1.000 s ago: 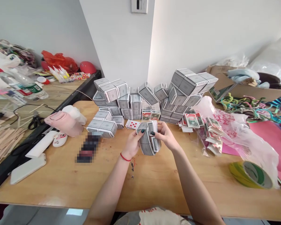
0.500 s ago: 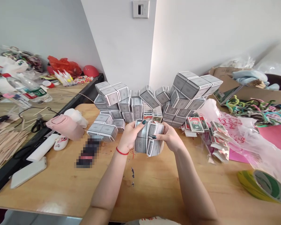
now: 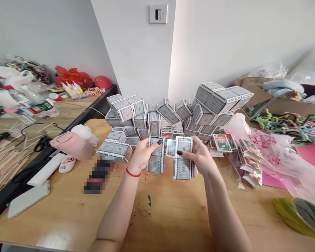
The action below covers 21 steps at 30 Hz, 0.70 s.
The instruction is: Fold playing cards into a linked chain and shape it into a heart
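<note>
My left hand [image 3: 142, 155] grips a box folded from playing cards [image 3: 155, 161], its grey patterned backs facing me. Held in my right hand [image 3: 201, 157] is another card box [image 3: 183, 168], with a loose-looking card flap [image 3: 170, 148] jutting toward the left one. A narrow gap parts the two pieces above the table. Behind them stand stacked card boxes, a left cluster [image 3: 114, 148] and a taller right stack [image 3: 212, 99]. My fingers partly cover both held pieces, and their far sides are hidden.
Right of the stacks lie red-green card packets [image 3: 222, 143], opened card cartons [image 3: 249, 157] and yellow tape [image 3: 291, 213]. On the left are a pink roll [image 3: 72, 143], a white phone [image 3: 28, 199], scissors [image 3: 43, 140] and wooden sticks [image 3: 7, 166] on an adjoining table.
The two card pieces were pressed together half a second ago. They are now apart, my right hand having shifted right, and a card flap shows between them.
</note>
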Tool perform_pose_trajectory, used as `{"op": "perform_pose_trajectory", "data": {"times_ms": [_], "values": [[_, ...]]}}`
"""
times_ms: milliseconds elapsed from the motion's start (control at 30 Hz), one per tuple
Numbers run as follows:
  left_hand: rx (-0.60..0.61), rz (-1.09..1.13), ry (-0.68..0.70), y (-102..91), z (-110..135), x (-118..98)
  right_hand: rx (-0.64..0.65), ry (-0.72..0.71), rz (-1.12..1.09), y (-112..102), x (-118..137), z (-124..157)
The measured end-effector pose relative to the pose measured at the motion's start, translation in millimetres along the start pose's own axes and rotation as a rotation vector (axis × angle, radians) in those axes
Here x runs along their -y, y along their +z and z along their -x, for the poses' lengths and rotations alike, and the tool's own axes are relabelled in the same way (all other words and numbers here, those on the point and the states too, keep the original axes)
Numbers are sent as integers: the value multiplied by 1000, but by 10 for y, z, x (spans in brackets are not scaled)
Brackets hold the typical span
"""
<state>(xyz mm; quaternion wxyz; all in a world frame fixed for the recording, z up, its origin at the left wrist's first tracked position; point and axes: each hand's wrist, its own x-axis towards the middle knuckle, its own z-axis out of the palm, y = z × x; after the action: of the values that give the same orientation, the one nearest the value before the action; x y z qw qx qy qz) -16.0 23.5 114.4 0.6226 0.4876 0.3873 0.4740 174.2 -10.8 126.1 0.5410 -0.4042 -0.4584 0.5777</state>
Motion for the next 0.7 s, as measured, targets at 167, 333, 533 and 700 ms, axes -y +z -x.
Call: {"op": "perform_pose_trajectory", "data": {"times_ms": [167,333,533,700], "values": [[45,51,-49,20,13,-28,20,22,-28,6,-17,-23],[57,76,-56,13,21,-19,1,37,2,-1,-57,-50],[44,63,-79,17,8,15,42,14,28,-11,-27,-28],[34,46,-94,29,13,-12,31,42,54,-25,-38,-25]]}}
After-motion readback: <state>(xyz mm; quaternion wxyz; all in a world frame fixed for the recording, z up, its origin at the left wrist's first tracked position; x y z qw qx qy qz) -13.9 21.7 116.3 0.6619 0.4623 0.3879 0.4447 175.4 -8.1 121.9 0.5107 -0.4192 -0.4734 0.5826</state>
